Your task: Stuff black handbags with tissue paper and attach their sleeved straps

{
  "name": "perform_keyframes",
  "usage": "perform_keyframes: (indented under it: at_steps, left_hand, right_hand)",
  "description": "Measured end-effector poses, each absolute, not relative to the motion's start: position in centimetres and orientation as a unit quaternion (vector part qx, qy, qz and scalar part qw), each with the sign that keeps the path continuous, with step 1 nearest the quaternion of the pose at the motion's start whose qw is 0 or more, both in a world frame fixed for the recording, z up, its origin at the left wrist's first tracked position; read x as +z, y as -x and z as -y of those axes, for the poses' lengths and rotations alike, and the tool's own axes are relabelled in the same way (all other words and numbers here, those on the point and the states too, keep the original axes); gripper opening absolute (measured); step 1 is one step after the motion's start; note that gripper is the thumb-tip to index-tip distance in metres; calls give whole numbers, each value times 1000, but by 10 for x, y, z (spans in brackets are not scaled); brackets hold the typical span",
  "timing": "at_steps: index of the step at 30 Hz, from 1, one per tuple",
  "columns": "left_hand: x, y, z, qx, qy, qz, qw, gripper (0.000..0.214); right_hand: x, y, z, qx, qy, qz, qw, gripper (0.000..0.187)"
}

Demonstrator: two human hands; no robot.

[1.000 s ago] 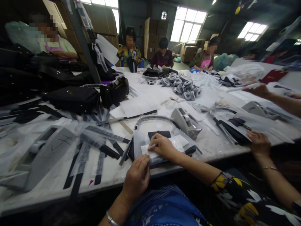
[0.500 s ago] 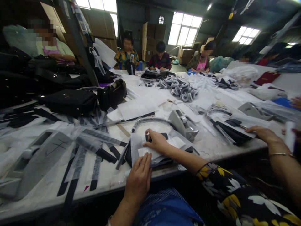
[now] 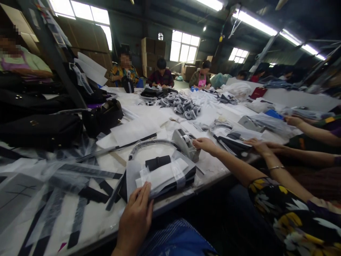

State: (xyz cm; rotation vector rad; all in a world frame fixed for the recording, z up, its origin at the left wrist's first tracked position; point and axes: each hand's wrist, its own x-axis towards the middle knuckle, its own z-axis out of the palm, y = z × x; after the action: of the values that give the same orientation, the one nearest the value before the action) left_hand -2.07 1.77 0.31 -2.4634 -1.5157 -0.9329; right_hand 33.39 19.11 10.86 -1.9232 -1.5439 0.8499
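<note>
A flat black bag (image 3: 188, 177) lies at the table edge, with its wrapped handle (image 3: 149, 144) arching behind it. White paper (image 3: 162, 174) covers its top, crossed by a clear band, and a rolled black strip (image 3: 157, 162) rests there. My left hand (image 3: 137, 213) presses on the bag's near left corner, fingers stretched out flat over the paper. At the front of a grey tape dispenser (image 3: 183, 145), my right hand (image 3: 204, 145) has its fingertips closed in a pinch on the tape; the clear tape itself is hard to make out.
Wrapped black straps (image 3: 80, 217) and another dispenser (image 3: 18, 195) lie at left. Black bags (image 3: 39, 131) stand behind them. Several wrapped rings (image 3: 181, 105) are heaped mid-table. A co-worker's hand (image 3: 257, 145) rests on another black bag (image 3: 231, 144) at right.
My right hand has left the paper on the bag and moved right to the tape dispenser. My left hand stays on the bag's corner. The view has swung right.
</note>
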Motion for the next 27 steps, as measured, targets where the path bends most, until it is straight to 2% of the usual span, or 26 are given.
perform_keyframes:
  at_steps: [2, 6, 10, 15, 19, 27]
  left_hand:
    - [2, 21, -18, -304, 809, 500, 54, 57]
    - [3, 22, -18, -310, 808, 496, 65, 53]
    - [4, 21, -19, -307, 809, 497, 69, 53]
    - [3, 23, -20, -315, 809, 492, 68, 54]
    - [3, 25, -21, -318, 810, 487, 72, 53]
    - [3, 25, -20, -319, 808, 489, 82, 51]
  right_hand:
    - [107, -335, -204, 381, 708, 544, 238, 35]
    - [111, -334, -221, 479, 696, 493, 207, 31]
    - [119, -341, -219, 524, 672, 462, 247, 26]
    - [126, -349, -185, 522, 631, 449, 356, 33]
    - [126, -359, -146, 502, 630, 437, 402, 33]
    - [94, -370, -106, 497, 676, 426, 340, 37]
